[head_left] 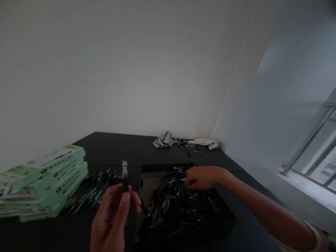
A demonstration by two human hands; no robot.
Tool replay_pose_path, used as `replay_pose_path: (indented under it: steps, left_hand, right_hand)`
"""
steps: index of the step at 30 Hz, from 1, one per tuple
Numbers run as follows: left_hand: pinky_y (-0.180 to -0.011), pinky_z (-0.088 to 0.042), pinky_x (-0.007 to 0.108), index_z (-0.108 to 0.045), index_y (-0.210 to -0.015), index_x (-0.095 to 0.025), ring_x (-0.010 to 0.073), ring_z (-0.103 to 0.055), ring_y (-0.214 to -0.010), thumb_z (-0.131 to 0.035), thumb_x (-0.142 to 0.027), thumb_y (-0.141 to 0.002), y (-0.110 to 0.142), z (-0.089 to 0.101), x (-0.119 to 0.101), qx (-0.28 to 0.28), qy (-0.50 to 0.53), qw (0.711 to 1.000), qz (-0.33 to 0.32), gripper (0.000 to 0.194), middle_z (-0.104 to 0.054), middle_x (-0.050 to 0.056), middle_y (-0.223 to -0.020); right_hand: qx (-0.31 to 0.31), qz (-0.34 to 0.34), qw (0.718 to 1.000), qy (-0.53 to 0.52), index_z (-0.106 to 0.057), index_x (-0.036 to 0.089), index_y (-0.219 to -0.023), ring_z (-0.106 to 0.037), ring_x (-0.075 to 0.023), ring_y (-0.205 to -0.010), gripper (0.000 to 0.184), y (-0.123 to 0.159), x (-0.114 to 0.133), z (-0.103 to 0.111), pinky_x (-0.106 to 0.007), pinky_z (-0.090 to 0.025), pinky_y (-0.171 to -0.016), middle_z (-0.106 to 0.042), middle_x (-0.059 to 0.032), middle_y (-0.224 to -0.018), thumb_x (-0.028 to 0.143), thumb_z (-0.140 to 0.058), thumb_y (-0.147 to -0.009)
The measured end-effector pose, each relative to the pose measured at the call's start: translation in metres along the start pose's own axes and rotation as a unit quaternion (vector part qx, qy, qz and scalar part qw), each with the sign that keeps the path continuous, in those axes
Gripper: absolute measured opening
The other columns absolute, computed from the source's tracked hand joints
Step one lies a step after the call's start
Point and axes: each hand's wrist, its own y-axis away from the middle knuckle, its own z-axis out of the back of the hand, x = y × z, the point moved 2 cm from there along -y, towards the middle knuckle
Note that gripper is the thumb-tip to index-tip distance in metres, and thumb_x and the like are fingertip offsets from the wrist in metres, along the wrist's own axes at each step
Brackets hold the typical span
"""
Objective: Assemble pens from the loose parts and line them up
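My left hand [115, 213] is closed round a black pen [125, 178], its silver end pointing up, with the thumb and fingers pinching the dark barrel. The lower part of the pen is hidden in the hand. Over the back right of a dark tray [231, 220], my right hand [199, 177] has its fingers curled down among black and silver pen parts [178, 206]. What those fingertips grip, if anything, is hidden. Just left of my left hand, many black pens [91, 190] lie side by side in a blurred row.
Green and white boxes [57, 175] with a pen picture are stacked at the left. Toward the back of the black table [118, 147] lie a grey cloth [164, 140], loose pen parts [190, 146] and a cream cloth [206, 142]. A barred window [315, 147] is at the right.
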Motion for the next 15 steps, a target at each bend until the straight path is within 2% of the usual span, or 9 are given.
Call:
replay_pose_path:
  steps: [3,6,9,12,15]
  left_hand:
    - [-0.053,-0.047,0.024,-0.058,-0.089,-0.016,0.0167,-0.053,-0.058,-0.066,-0.058,-0.071,0.0,-0.002,-0.003,-0.026,0.006,1.0,-0.013,0.047,-0.053,0.002,-0.062]
    - [-0.053,-0.048,0.025,-0.058,-0.088,-0.016,0.0171,-0.053,-0.058,-0.065,-0.061,-0.07,-0.001,-0.002,-0.004,-0.039,0.007,0.999,-0.021,0.049,-0.052,0.001,-0.061]
    - [-0.053,-0.047,0.025,-0.058,-0.088,-0.016,0.0169,-0.053,-0.057,-0.065,-0.061,-0.07,-0.001,-0.001,-0.004,-0.036,0.006,0.999,-0.017,0.049,-0.053,0.001,-0.061]
    - [-0.052,-0.046,0.024,-0.057,-0.089,-0.016,0.016,-0.052,-0.057,-0.066,-0.057,-0.072,-0.001,-0.001,-0.002,-0.018,0.002,1.0,-0.007,0.045,-0.054,0.002,-0.064]
    - [-0.054,-0.044,0.02,-0.056,-0.093,-0.019,0.0136,-0.051,-0.059,-0.064,-0.05,-0.077,0.0,-0.001,0.0,0.008,-0.001,1.0,0.002,0.036,-0.055,0.001,-0.066]
  right_hand:
    - [-0.004,-0.067,0.998,-0.009,-0.063,0.016,-0.109,-0.06,-0.025,-0.095,0.033,0.009,-0.009,-0.005,-0.033,-0.044,-0.077,-0.065,-0.0109,-0.103,0.018,-0.056,-0.077]
    - [-0.015,-0.145,0.989,-0.021,-0.055,0.011,-0.118,-0.058,-0.0278,-0.098,0.047,0.004,-0.011,-0.015,-0.038,-0.045,-0.079,-0.06,-0.0151,-0.109,0.022,-0.065,-0.073]
    - [-0.034,-0.2,0.978,-0.038,-0.051,0.013,-0.118,-0.058,-0.0229,-0.095,0.041,-0.008,-0.006,-0.028,-0.04,-0.048,-0.079,-0.058,-0.0116,-0.111,0.028,-0.061,-0.082]
    - [-0.061,-0.217,0.972,-0.059,-0.052,0.014,-0.116,-0.058,-0.0203,-0.094,0.032,-0.022,0.003,-0.039,-0.041,-0.049,-0.079,-0.056,-0.0092,-0.112,0.031,-0.053,-0.089]
    - [-0.097,-0.178,0.975,-0.088,-0.052,0.013,-0.116,-0.059,-0.0205,-0.093,0.031,-0.033,0.014,-0.045,-0.04,-0.05,-0.078,-0.058,-0.0101,-0.11,0.029,-0.052,-0.089]
